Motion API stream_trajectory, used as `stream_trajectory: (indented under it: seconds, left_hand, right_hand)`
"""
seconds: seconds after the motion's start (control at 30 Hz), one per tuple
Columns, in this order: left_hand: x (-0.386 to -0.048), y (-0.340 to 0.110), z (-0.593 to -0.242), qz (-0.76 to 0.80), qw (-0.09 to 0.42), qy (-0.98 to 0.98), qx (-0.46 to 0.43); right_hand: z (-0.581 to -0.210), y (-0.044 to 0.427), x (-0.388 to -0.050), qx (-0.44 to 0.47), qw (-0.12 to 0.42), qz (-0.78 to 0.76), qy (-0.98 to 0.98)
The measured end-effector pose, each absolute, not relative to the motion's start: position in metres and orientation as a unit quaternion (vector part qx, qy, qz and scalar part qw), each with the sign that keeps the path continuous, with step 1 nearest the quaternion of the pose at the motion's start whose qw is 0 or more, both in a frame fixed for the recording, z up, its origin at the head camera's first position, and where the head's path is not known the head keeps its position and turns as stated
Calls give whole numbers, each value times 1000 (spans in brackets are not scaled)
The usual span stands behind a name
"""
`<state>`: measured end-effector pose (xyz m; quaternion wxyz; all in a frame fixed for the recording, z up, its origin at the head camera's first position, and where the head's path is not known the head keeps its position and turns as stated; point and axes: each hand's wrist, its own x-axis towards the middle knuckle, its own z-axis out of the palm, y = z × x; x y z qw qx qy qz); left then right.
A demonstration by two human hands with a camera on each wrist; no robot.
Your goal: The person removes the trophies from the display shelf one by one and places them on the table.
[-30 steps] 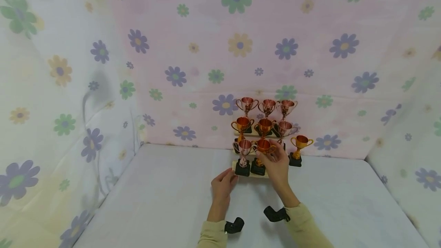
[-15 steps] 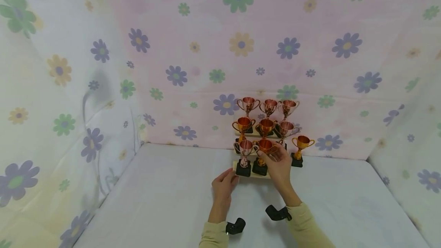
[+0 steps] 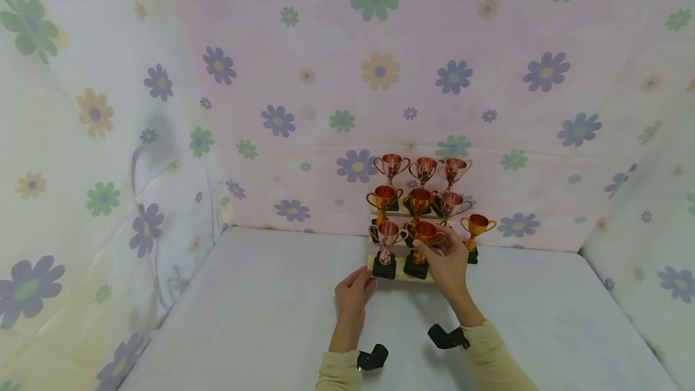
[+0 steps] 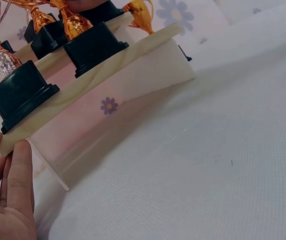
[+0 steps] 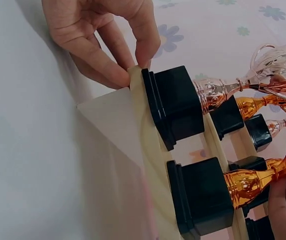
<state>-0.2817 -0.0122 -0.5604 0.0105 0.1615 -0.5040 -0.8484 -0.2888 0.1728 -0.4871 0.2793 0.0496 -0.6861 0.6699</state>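
Observation:
Small two-handled trophy cups on black bases stand in rows on a stepped rack with pale wooden treads. At the front tread's left end, my left hand pinches the wood between thumb and fingers, beside the base of a rose-gold trophy. My right hand holds a gold trophy by its stem and cup, to the right of the rose-gold one. In the right wrist view its black base sits at the front tread, apart from the other base; only some right fingers show there.
More gold and rose-gold trophies fill the two higher steps behind. A single gold trophy stands on the white-covered table right of the rack, partly behind my right hand. Flowered cloth hangs close behind.
My right hand has shifted the gold trophy slightly right along the front tread, widening its gap from the rose-gold trophy. My left hand stays at the tread's end.

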Motion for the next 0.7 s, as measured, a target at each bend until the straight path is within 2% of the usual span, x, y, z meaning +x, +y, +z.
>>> stream_trajectory:
  seconds: [0.7]
  left_hand:
    - [-281,-10,-557,-846,18,-508,161]
  right_hand:
    - [-495,225,-245,124,267,633,-716]
